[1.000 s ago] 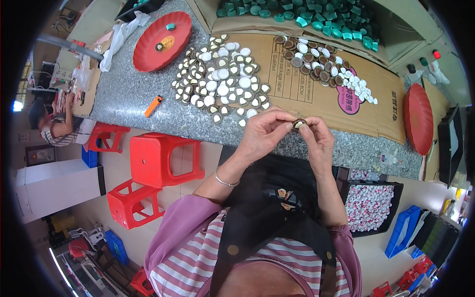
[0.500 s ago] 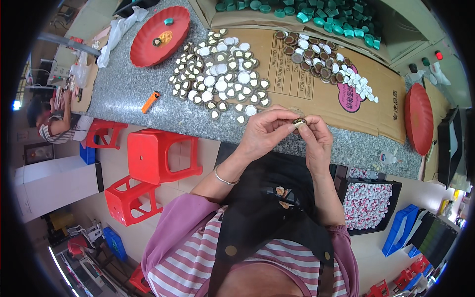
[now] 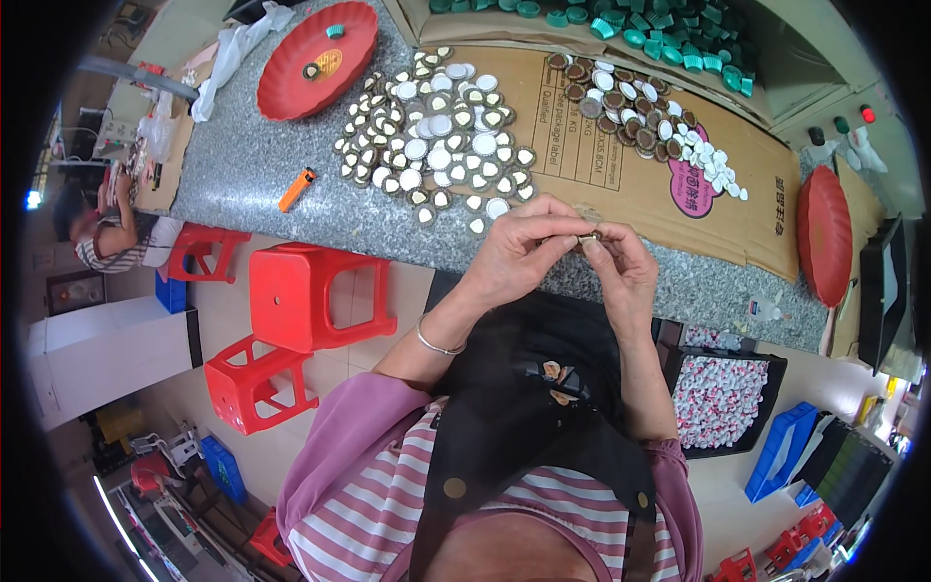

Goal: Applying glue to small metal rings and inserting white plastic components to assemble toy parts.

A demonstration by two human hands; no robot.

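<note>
Close in front of my body, at the counter's near edge, I hold a small round dark cap [image 3: 589, 236] with a pale inside. The fingertips of my left hand [image 3: 511, 254] pinch its left side. From the right, the thumb and fingers of my right hand [image 3: 624, 270] close on it, so most of the cap is covered. Just beyond my left hand lies a heap of similar dark-rimmed caps [image 3: 441, 198] with cream-coloured insides, mixed with white discs [image 3: 484, 144]. Brown caps [image 3: 614, 100] and more white discs [image 3: 719, 178] lie farther right on flattened cardboard [image 3: 572, 175].
On the grey speckled counter [image 3: 228, 184] are an orange lighter [image 3: 297, 189], a red scalloped tray [image 3: 281, 92] and another red tray [image 3: 825, 238]. Green cups [image 3: 635, 39] fill a shelf behind. Red stools [image 3: 291, 301] stand at the left; a person [image 3: 121, 228] sits beyond.
The cap between my fingers has been tilted, so less of its face shows now. Both hands stay in nearly the same place; the whole view has shifted slightly.
</note>
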